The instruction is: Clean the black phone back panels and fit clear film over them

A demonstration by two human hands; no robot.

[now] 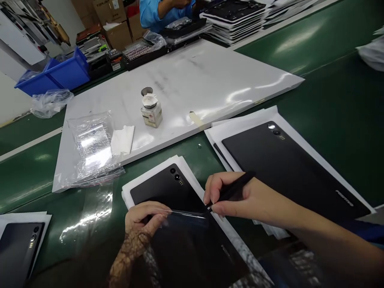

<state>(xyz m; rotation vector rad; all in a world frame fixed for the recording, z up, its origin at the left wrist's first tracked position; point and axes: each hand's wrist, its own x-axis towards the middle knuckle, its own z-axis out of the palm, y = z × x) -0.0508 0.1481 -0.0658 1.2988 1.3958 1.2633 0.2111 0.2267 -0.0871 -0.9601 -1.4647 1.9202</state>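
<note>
My left hand pinches one edge of a clear plastic film between thumb and fingers. The film stretches over a black tablet back panel with camera lenses at its top corner. In my right hand is a pair of slim black tweezers, slanting down to the left. Their tip meets the film's other corner near the panel's right edge; whether it grips the film is too small to tell. White sheets lie under the panel.
To the right, another black tablet panel lies on white sheets. A third panel is at lower left. Beyond, a white board holds a small bottle, folded tissue and clear bag. A co-worker's blue sleeve shows behind.
</note>
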